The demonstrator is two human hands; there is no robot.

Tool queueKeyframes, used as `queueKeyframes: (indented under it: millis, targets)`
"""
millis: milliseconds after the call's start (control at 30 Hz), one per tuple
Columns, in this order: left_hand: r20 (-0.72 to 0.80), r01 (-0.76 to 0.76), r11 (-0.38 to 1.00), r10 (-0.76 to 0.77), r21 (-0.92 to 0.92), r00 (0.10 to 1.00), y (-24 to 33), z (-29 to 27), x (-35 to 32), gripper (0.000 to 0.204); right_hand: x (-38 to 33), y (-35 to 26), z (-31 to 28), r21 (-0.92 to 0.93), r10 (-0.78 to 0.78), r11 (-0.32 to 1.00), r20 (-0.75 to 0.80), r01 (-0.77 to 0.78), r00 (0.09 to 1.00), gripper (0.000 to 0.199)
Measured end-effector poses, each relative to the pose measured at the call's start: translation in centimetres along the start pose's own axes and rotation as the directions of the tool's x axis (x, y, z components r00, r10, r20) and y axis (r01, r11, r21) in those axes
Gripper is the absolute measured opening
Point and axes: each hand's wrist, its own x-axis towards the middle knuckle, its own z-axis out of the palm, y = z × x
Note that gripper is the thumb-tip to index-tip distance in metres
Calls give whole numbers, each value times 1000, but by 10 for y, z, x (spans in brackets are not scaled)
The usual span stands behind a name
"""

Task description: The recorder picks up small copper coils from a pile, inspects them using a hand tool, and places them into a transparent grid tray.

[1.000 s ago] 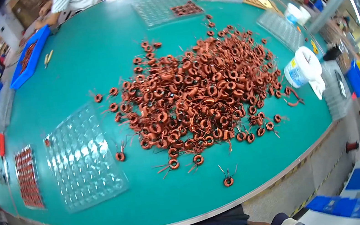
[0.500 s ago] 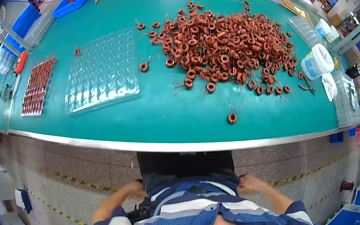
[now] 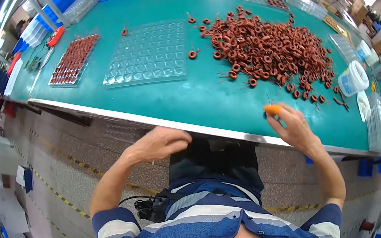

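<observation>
Reaching over the bench [image 3: 226, 97], the right hand [image 3: 296, 128] curls its fingers at a mostly hidden toroidal coil's wire leads [image 3: 269, 99] near the front edge; I cannot tell whether they pinch it. Left hand [image 3: 161, 143] bends loosely. Pickup seems underway, calling for a secure pinch.

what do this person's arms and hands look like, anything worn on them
The left sleeve and right sleeve are short, dark blue with white and greyish bands. Below them, the forearms are bare, with no watch visible. The left hand is ungloved. The right hand has no full glove; orange shows at a fingertip, but whether it is worn is unclear.
</observation>
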Motion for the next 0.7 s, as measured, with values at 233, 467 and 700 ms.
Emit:
queueKeyframes:
  millis: [233, 467, 700]
  targets:
    - [-492, 148, 734, 277, 663, 825, -53, -63, 58, 47, 172, 4, 56, -133, -388, 913, 7, 385, 922, 28]
    - [-477, 263, 612, 217, 746, 851, -100, -64, 75, 50, 265, 42, 127, -392, -287, 828, 317, 401, 904, 14]
    - [-451, 237, 646, 187, 725, 873, -103, -67, 54, 46, 255, 36, 137, -460, -362, 751, 312, 473, 878, 10]
